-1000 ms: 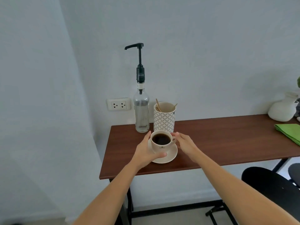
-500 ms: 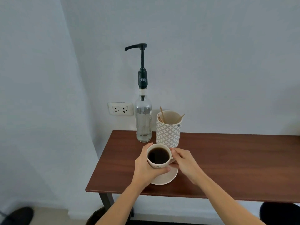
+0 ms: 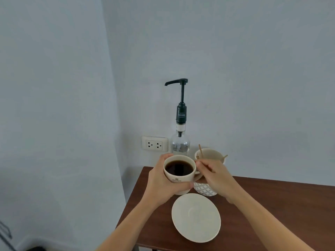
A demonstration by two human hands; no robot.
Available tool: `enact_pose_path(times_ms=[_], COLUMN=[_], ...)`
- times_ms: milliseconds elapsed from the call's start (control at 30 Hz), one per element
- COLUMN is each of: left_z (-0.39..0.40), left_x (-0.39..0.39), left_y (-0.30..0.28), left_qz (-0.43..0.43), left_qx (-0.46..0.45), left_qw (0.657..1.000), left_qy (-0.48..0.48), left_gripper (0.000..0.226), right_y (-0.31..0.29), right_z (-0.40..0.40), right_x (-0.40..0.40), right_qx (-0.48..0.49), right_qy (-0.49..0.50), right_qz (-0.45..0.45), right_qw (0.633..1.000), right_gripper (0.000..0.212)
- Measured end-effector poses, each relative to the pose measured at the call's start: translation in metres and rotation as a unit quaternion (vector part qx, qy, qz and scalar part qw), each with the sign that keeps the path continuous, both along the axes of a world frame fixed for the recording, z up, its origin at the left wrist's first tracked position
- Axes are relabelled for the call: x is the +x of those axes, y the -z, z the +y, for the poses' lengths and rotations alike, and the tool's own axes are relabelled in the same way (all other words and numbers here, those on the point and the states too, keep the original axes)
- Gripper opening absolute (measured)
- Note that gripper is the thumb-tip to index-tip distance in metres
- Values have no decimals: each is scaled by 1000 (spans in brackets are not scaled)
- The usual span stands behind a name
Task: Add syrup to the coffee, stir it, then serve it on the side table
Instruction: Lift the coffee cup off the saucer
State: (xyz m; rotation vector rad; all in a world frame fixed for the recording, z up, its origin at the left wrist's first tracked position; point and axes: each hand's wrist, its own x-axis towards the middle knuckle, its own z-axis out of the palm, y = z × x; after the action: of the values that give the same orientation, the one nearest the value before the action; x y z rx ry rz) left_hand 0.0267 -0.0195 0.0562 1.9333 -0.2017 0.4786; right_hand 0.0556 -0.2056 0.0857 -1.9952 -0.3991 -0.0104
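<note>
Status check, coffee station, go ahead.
Left hand and right hand hold cup lifted off saucer. Syrup pump above, untouched. Path clear.

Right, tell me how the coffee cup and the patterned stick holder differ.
The coffee cup is plain cream, lifted in both hands and full of dark coffee. The patterned stick holder has a grey lattice print, stands on the table, and holds wooden sticks. Both are pale, round and open-topped.

The single head-worn view looks forward and down from close above the dark brown wooden table (image 3: 272, 205), facing the pale wall corner.
</note>
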Motion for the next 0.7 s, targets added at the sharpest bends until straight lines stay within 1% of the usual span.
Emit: enact_pose_path(times_ms=[67,133,233,300,367,467,567,700], left_z=[9,17,29,35,41,46,49,50], left_x=[10,20,37,48,58,70,82,98], left_y=[-19,-36,-60,-75,-89,-108,-124,-139], left_qz=[-4,-3,-6,-4,-1,-2,-3,4], left_qx=[-7,-10,-12,-13,-18,-25,-35,-45], left_qw=[1000,1000,1000,1000,1000,1000,999,999], left_qy=[-1,-6,-17,-24,-23,-17,-13,-11], left_gripper=[82,87,96,98,97,90,88,94], right_y=[-24,-51,-96,-122,-142,-162,-168,-170], right_z=[9,18,31,41,53,73,89,104], right_x=[11,22,48,65,82,98,110,119], right_qx=[12,47,72,79,98,106,123,194], right_qy=[15,60,138,161,160,147,146,151], right_qz=[-29,-56,-130,-156,-148,-128,-111,-79], right_qw=[999,996,979,971,971,975,975,966], right_gripper=[30,28,30,30,28,26,32,40])
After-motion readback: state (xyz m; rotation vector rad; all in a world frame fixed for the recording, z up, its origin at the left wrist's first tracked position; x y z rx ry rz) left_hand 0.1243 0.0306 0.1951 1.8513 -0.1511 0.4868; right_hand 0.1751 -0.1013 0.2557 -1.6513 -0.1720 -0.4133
